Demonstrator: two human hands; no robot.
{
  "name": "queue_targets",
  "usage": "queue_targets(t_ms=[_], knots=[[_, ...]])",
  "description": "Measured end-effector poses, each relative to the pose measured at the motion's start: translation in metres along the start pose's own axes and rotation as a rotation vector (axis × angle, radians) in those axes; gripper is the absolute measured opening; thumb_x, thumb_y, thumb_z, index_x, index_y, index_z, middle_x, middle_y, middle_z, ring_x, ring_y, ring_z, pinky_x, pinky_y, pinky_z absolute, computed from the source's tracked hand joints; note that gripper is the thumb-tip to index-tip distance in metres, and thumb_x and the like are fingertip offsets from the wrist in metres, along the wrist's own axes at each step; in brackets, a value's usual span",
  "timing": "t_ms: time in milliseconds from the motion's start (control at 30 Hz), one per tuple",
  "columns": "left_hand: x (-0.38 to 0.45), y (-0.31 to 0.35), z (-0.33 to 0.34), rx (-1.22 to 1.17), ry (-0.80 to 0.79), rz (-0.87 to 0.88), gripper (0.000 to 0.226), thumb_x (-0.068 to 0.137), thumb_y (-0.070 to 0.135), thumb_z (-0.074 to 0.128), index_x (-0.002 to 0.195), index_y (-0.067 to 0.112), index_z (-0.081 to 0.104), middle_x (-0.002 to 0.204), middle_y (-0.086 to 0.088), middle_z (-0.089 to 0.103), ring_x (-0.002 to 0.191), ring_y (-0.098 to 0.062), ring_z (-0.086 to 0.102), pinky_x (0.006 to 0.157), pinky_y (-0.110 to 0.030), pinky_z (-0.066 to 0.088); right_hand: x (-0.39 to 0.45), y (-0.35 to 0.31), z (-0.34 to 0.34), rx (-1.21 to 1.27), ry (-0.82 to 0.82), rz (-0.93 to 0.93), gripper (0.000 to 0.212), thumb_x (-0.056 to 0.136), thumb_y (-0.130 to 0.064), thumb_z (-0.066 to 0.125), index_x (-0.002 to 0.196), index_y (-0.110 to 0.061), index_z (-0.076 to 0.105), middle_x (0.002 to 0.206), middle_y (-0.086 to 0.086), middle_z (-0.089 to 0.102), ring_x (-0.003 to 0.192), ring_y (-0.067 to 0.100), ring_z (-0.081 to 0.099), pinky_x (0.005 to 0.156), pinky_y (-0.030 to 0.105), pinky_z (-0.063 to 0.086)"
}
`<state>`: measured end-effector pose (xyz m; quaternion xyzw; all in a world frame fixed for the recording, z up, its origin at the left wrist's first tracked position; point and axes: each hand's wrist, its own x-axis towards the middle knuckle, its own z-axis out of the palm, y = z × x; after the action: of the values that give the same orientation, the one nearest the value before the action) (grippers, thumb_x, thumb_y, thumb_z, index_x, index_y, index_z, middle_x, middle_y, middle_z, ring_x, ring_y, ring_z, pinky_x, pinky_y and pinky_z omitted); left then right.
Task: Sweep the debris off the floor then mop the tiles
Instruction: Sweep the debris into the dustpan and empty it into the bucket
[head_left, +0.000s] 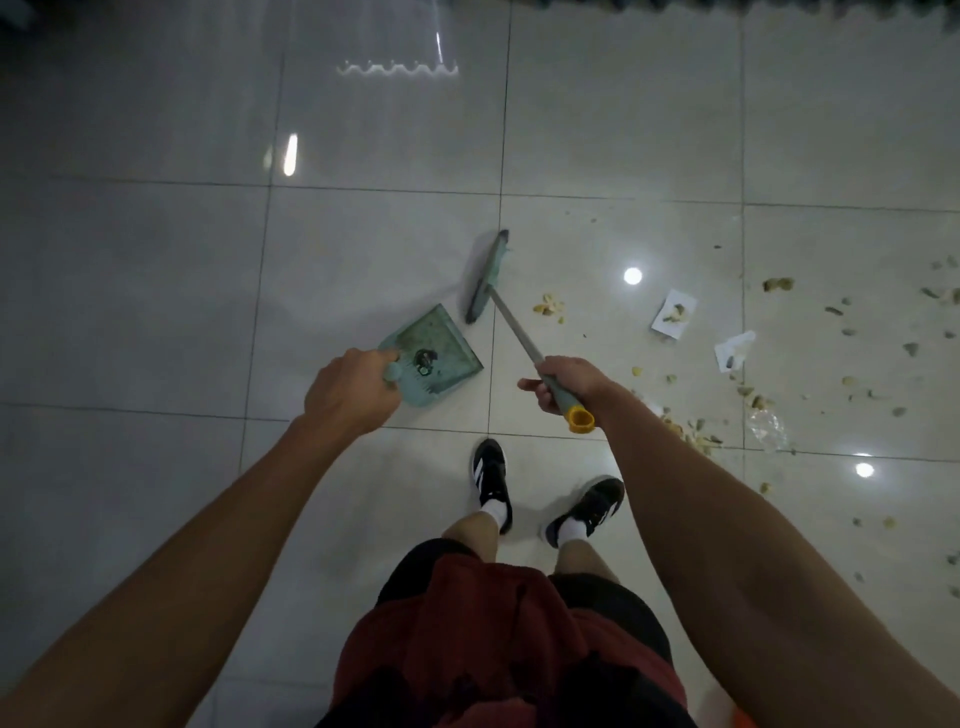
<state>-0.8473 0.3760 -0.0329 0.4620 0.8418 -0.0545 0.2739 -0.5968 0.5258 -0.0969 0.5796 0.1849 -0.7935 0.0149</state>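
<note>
My left hand (347, 394) grips the handle of a green dustpan (436, 353), which hangs over the tiles with a small dark clump inside. My right hand (563, 379) holds the broom handle (517, 330) near its yellow end cap (581, 419). The green broom head (485, 275) sits just beyond the dustpan's open edge, to its right. Yellowish debris (548, 306) lies right of the broom head, with torn white paper (674, 312) and many more crumbs spread across the right-hand tiles.
Glossy pale floor tiles (363, 130) reflect ceiling lights. My two feet in black shoes (491, 483) stand below the hands. A crumpled clear plastic scrap (766, 426) lies among crumbs at the right. A dark edge runs along the top.
</note>
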Motion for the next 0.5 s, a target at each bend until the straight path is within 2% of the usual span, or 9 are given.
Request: queue_targets(t_ms=[100, 200, 267, 367, 500], knots=[[-0.001, 0.007, 0.004, -0.008, 0.002, -0.01, 0.024, 0.081, 0.022, 0.052, 0.1, 0.028, 0.065, 0.088, -0.011, 0.067, 0.076, -0.036, 0.064, 0.065, -0.034, 0.051, 0.007, 0.006, -0.014, -0.437, 0.136, 0.001, 0.021, 0.099, -0.003, 0.049, 0.118, 0.007, 0.051, 0.096, 0.021, 0.062, 0.059, 0.02, 0.062, 0.049, 0.029, 0.055], [-0.003, 0.02, 0.009, -0.015, -0.006, -0.017, 0.025, 0.082, 0.023, 0.052, 0.103, 0.026, 0.066, 0.088, -0.011, 0.068, 0.076, -0.035, 0.064, 0.068, -0.037, 0.055, 0.003, 0.014, -0.03, -0.929, 0.338, -0.052, 0.021, 0.097, -0.002, 0.044, 0.114, 0.003, 0.055, 0.1, 0.02, 0.061, 0.064, 0.028, 0.066, 0.059, 0.037, 0.06], [-0.005, 0.032, 0.012, -0.012, -0.002, -0.017, 0.026, 0.084, 0.023, 0.054, 0.106, 0.027, 0.066, 0.09, -0.011, 0.069, 0.078, -0.035, 0.065, 0.068, -0.037, 0.055, -0.001, 0.019, -0.042, -1.194, 0.404, -0.145, 0.026, 0.096, -0.006, 0.043, 0.118, -0.001, 0.055, 0.106, 0.019, 0.061, 0.08, 0.032, 0.068, 0.071, 0.041, 0.061], [-0.009, 0.053, 0.016, 0.002, 0.007, 0.0, 0.021, 0.086, 0.022, 0.055, 0.104, 0.027, 0.066, 0.09, -0.01, 0.068, 0.076, -0.035, 0.063, 0.064, -0.034, 0.05, -0.004, 0.026, -0.059, -1.393, 0.429, -0.194, 0.032, 0.097, -0.01, 0.043, 0.127, -0.004, 0.054, 0.118, 0.016, 0.062, 0.102, 0.034, 0.066, 0.086, 0.044, 0.058], [-0.015, 0.081, 0.02, 0.034, -0.008, 0.022, 0.016, 0.086, 0.021, 0.054, 0.097, 0.026, 0.065, 0.085, -0.008, 0.065, 0.073, -0.034, 0.062, 0.062, -0.033, 0.049, -0.008, 0.032, -0.085, -1.469, 0.437, -0.188, 0.033, 0.097, -0.009, 0.045, 0.128, -0.006, 0.055, 0.118, 0.014, 0.062, 0.105, 0.031, 0.066, 0.082, 0.041, 0.057]])
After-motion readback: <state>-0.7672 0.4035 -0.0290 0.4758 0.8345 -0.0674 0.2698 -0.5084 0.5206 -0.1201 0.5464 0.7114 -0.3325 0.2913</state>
